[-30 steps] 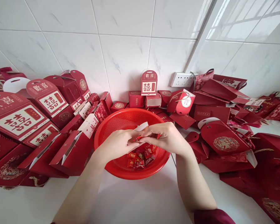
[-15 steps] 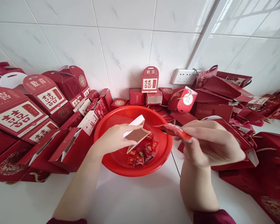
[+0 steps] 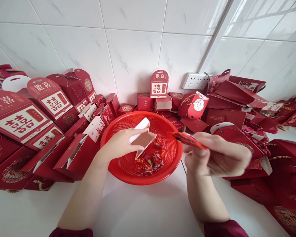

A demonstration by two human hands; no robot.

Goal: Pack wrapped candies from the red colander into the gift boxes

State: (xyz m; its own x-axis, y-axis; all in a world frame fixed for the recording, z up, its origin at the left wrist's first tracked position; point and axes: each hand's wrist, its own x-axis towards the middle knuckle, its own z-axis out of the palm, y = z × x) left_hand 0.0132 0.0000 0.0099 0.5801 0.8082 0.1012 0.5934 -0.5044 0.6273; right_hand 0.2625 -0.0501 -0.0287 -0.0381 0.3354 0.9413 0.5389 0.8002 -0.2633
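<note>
My left hand (image 3: 122,144) grips a small cardboard box (image 3: 145,141) whose open, pale mouth faces up and to the right. The box is held tilted over a red plastic colander (image 3: 172,168). Several red-wrapped candies (image 3: 148,164) lie together in the bottom of the colander. Off the colander's right rim, my right hand (image 3: 218,154) pinches a flat red packet (image 3: 189,139) between thumb and fingers. The packet points toward the box but stays apart from it. It is slightly blurred, so its print cannot be read.
Red gift boxes (image 3: 22,125) crowd the left of the white table (image 3: 143,210). More small boxes (image 3: 159,84) stand along the tiled wall behind the colander. Red gift bags (image 3: 236,95) are heaped on the right, near a white power strip (image 3: 196,81).
My right hand has turned slightly, its packet shifting a little right and down. My left hand and the box have barely moved, the box tipping slightly upward.
</note>
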